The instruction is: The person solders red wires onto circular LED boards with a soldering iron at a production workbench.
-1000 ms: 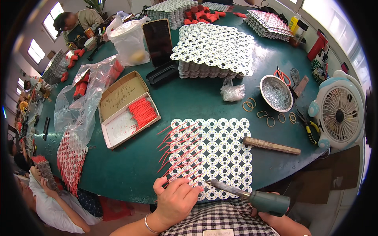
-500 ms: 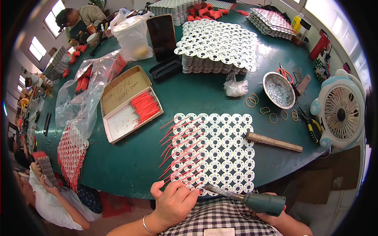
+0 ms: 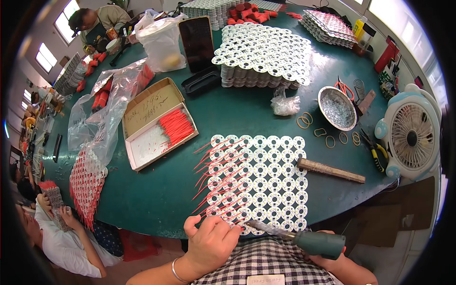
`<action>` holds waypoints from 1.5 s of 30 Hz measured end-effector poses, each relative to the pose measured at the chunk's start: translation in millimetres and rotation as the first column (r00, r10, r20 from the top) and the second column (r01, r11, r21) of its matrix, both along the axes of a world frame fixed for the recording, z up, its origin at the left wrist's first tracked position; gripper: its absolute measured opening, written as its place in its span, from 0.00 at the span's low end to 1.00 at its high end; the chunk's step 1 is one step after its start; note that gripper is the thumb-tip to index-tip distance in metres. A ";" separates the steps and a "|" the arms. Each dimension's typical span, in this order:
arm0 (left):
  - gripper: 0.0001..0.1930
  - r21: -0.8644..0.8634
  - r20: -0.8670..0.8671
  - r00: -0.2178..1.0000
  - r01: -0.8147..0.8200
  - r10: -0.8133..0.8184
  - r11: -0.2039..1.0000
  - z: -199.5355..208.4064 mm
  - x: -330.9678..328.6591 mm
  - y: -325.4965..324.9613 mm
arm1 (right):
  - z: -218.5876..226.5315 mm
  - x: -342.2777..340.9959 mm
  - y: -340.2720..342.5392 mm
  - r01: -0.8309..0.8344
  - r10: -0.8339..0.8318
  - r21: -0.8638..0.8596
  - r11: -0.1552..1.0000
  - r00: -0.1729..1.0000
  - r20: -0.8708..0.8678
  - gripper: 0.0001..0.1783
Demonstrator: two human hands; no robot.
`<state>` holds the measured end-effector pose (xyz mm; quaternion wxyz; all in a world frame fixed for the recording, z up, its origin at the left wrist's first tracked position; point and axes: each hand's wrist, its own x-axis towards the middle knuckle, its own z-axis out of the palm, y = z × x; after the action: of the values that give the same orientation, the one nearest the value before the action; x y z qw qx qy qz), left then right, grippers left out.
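A sheet of white ring-shaped circuit boards [image 3: 274,169] lies on the table in front of me, with red wires [image 3: 205,180] slanting off its left columns. At the sheet's near edge my left hand [image 3: 212,244] is closed in a pinch, with a short bit of red wire [image 3: 242,229] showing at its fingertips. My right hand [image 3: 331,264] grips a green-handled soldering iron [image 3: 319,244], its fingers partly hidden behind the handle. The iron's tip meets the near row right beside the left fingertips. A wooden bar [image 3: 331,171] rests across the sheet's right edge.
An open carton [image 3: 142,152] of red wires stands at the left, behind it a plastic bag [image 3: 126,90]. Stacked board sheets [image 3: 263,54] stand at the back. To the right are a metal bowl [image 3: 337,108], rubber bands, pliers [image 3: 374,151] and a fan [image 3: 412,135]. Another person [image 3: 71,242] works at far left.
The view has shifted slightly. My hands and the iron's tip stay at almost the same spot on the near row, the tip a touch higher. The person at left has moved their hands.
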<state>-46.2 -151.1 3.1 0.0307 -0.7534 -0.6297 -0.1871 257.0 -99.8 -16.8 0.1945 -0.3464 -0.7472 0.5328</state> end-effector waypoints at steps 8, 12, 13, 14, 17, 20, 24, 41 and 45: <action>0.07 0.040 0.024 1.000 0.017 -0.018 0.999 3.4 0.1 0.1 | 24.0 -4.9 -1.0 0.187 -0.333 -0.491 0.851 0.914 -0.230 0.18; 0.06 0.048 0.031 0.999 0.031 -0.033 0.998 1.4 2.7 -5.9 | 20.5 -0.3 -6.4 0.213 -0.311 -0.492 0.844 0.942 -0.125 0.16; 0.06 0.042 0.031 0.998 0.046 -0.048 0.998 0.2 2.5 -5.5 | 19.6 -0.1 -5.7 0.216 -0.312 -0.491 0.844 0.942 -0.122 0.16; 0.06 0.043 0.033 0.998 0.050 -0.051 0.998 -0.5 3.1 -5.3 | 17.6 0.6 -5.1 0.181 -0.241 -0.393 0.901 0.964 -0.110 0.16; 0.06 0.030 0.054 0.997 0.058 -0.059 0.998 -2.2 4.7 -4.9 | 18.5 -0.1 -4.3 0.125 -0.158 -0.310 0.943 0.984 -0.084 0.15; 0.06 0.023 0.053 0.996 0.064 -0.065 0.998 -2.7 4.6 -5.3 | 15.0 0.4 -9.1 0.142 -0.175 -0.342 0.929 0.982 -0.066 0.14; 0.06 0.028 0.036 0.998 0.053 -0.054 0.998 -1.9 6.0 -4.5 | 21.7 -4.4 -4.6 0.121 -0.136 -0.290 0.950 0.990 -0.033 0.12; 0.05 0.005 0.027 1.000 0.011 -0.011 1.000 -0.8 9.2 -5.1 | 15.1 8.5 -7.3 0.172 -0.237 -0.485 0.857 0.969 -0.075 0.21; 0.06 0.014 0.029 0.999 0.034 -0.034 0.999 0.4 8.9 -5.7 | 10.9 3.2 -20.0 0.323 -0.375 -0.393 0.861 0.925 -0.061 0.22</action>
<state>-37.3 -156.8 3.6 0.0234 -0.7610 -0.6158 -0.2026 260.2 -119.7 -5.9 0.2683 -0.4698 -0.5411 0.6438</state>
